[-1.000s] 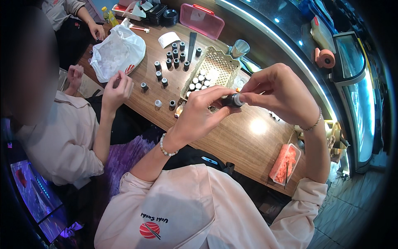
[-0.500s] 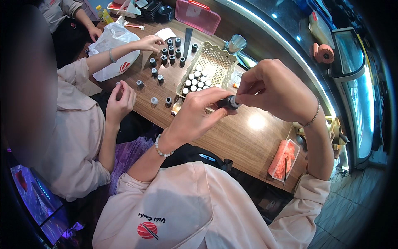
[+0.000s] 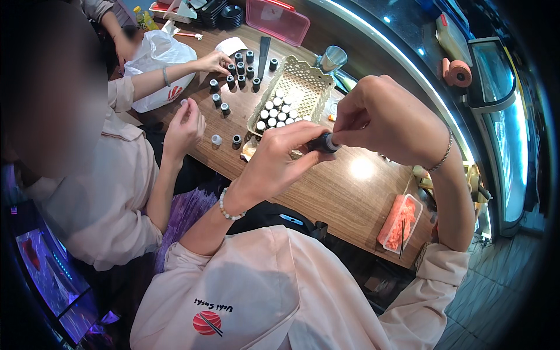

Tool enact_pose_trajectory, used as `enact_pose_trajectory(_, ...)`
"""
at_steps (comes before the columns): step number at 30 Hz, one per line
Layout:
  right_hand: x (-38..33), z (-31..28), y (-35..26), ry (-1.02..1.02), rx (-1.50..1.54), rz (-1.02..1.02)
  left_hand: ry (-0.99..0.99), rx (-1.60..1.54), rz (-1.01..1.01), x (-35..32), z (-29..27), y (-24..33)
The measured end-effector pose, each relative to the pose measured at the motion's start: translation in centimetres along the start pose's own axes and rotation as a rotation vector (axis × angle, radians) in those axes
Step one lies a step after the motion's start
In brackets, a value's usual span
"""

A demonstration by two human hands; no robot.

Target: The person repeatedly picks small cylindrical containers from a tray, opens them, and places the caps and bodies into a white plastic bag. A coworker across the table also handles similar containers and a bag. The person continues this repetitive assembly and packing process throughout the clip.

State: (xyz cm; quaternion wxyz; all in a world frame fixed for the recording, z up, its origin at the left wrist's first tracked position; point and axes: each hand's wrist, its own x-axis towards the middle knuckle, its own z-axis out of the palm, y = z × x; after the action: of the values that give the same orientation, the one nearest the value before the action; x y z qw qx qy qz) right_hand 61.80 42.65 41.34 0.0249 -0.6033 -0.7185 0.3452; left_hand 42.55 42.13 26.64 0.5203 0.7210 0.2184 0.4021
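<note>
My left hand [image 3: 279,153] grips a small dark bottle [image 3: 321,143] with a grey neck, tilted toward the right. At the bottle's top end my right hand [image 3: 388,125] has its fingers pinched together. What those fingertips hold, if anything, is hidden. Just beyond my left hand stands a cream openwork basket [image 3: 312,88], with several white-capped bottles [image 3: 273,114] packed at its near end. Left of the basket, several small dark bottles [image 3: 240,68] stand upright on the wooden table [image 3: 315,195]. A clear-white small cup-like piece [image 3: 216,140] and one dark bottle [image 3: 237,140] sit nearer to me.
On my left a co-worker's hand [image 3: 214,62] touches a standing bottle; their other hand [image 3: 185,125] pinches a small whitish piece. A white plastic bag [image 3: 160,64] lies beside them. A tub of orange-pink food [image 3: 399,221] with chopsticks stands at right. Behind the basket is a metal cup [image 3: 333,59].
My hands and the bottle have barely moved. The co-worker's far hand has come down onto a standing bottle. Their nearer hand has shifted right and farther away, where a lone bottle stood.
</note>
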Motion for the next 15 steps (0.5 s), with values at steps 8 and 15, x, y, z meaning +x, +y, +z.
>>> enact_pose_trajectory(8,0.3,-0.5,-0.7,-0.052,-0.102,0.035,-0.006,0.014,-0.013,0.1,0.0,-0.3)
enact_pose_trajectory(15,0.1,-0.9,0.7,0.0,0.096,-0.004,0.013,-0.13,-0.1,0.4,0.2,-0.4)
